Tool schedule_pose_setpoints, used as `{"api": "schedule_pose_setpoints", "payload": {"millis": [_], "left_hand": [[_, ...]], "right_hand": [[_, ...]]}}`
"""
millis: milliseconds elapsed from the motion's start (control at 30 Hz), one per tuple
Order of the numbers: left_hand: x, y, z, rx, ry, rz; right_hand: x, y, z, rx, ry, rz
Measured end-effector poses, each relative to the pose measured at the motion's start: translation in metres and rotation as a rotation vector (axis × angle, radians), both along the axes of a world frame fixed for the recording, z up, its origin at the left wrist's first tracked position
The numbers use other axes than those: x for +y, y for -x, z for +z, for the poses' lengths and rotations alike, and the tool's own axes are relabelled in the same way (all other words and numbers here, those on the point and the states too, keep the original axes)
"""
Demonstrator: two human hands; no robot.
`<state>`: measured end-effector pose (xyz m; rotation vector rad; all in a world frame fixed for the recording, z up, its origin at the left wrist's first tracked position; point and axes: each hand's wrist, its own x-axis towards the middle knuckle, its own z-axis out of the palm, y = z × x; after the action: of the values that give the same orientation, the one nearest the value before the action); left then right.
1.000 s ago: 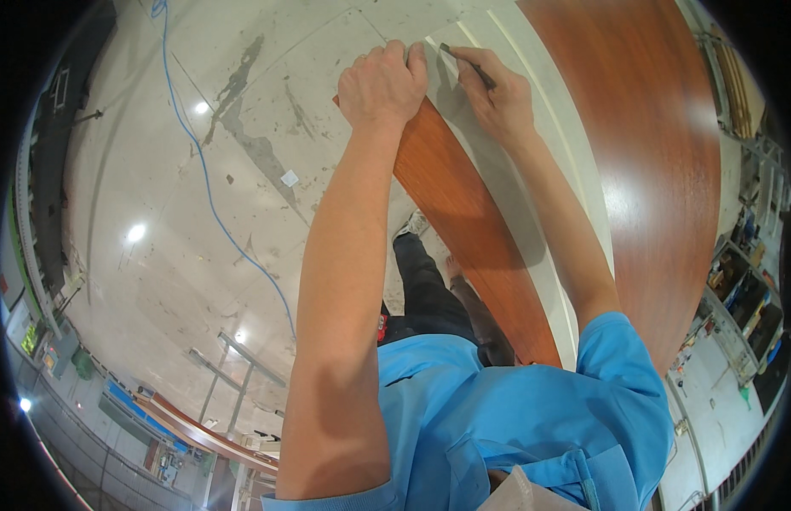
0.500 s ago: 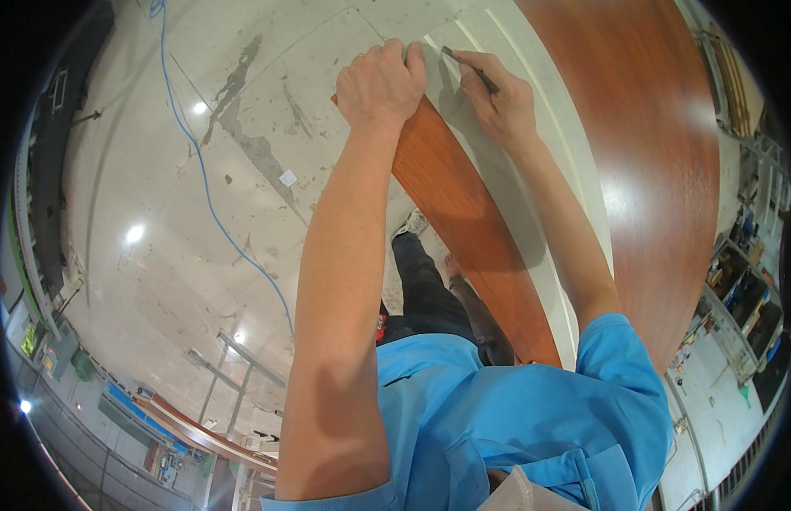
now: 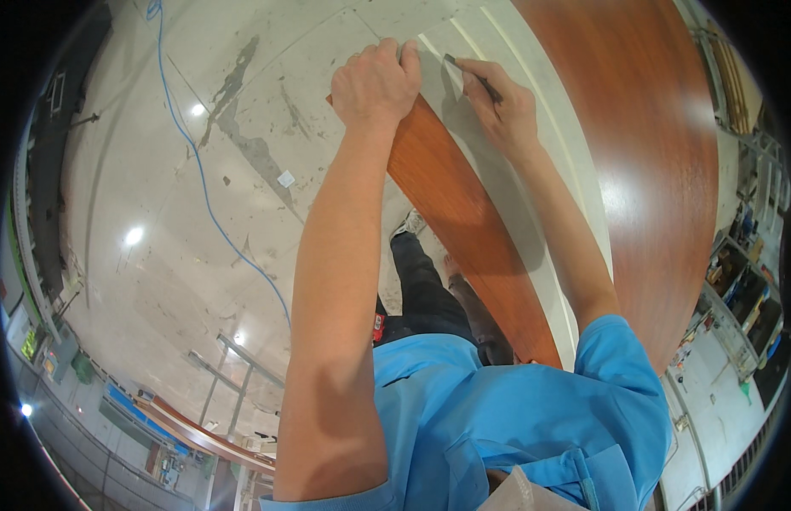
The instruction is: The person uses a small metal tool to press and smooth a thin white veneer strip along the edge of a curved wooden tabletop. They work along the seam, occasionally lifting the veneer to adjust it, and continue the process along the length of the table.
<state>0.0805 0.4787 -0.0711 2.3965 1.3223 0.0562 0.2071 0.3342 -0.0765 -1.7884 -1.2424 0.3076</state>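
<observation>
At the far end of a long board, my left hand is closed over the edge, with its fingers curled down out of sight. The board has a reddish-brown wood-grain strip on its left and a pale face beside that. Above the pale face, my right hand pinches a slim dark tool. Its tip points up and left, close to a thin white edge line; I cannot tell its exact kind or whether the tip touches.
A large glossy reddish-brown panel lies to the right. On the left floor runs a blue hose or cable past a small white square. A metal frame stands lower left, and cluttered shelves line the far right.
My right hand and the dark tool have shifted slightly nearer to me along the board. My left hand keeps its hold, and the whole view has moved a little.
</observation>
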Motion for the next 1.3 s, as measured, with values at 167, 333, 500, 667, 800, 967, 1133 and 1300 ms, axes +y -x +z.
{"api": "schedule_pose_setpoints", "payload": {"millis": [167, 333, 500, 667, 800, 967, 1133, 1300], "left_hand": [[0.000, 0.001, -0.001, -0.007, -0.011, -0.008], [-0.001, 0.001, -0.002, -0.012, -0.026, -0.005], [-0.001, 0.001, -0.002, -0.001, -0.016, -0.009], [-0.002, 0.001, -0.003, -0.021, -0.045, -0.011], [-0.001, 0.001, -0.005, -0.013, -0.045, -0.012], [-0.002, 0.000, -0.006, -0.022, -0.055, -0.008], [-0.002, 0.001, -0.005, -0.027, -0.065, -0.007], [-0.002, 0.001, -0.004, -0.009, -0.040, -0.004]], "right_hand": [[-0.006, 0.001, 0.000, 0.001, 0.011, -0.006], [-0.009, 0.001, 0.000, 0.009, 0.011, -0.001], [-0.013, 0.001, 0.002, 0.018, 0.028, -0.004], [-0.015, 0.002, 0.004, 0.034, 0.035, -0.003], [-0.017, 0.003, 0.005, 0.042, 0.049, -0.003], [-0.025, 0.003, 0.006, 0.050, 0.100, -0.001], [-0.028, 0.003, 0.006, 0.049, 0.119, 0.005], [-0.031, 0.004, 0.005, 0.037, 0.071, 0.003]]}}
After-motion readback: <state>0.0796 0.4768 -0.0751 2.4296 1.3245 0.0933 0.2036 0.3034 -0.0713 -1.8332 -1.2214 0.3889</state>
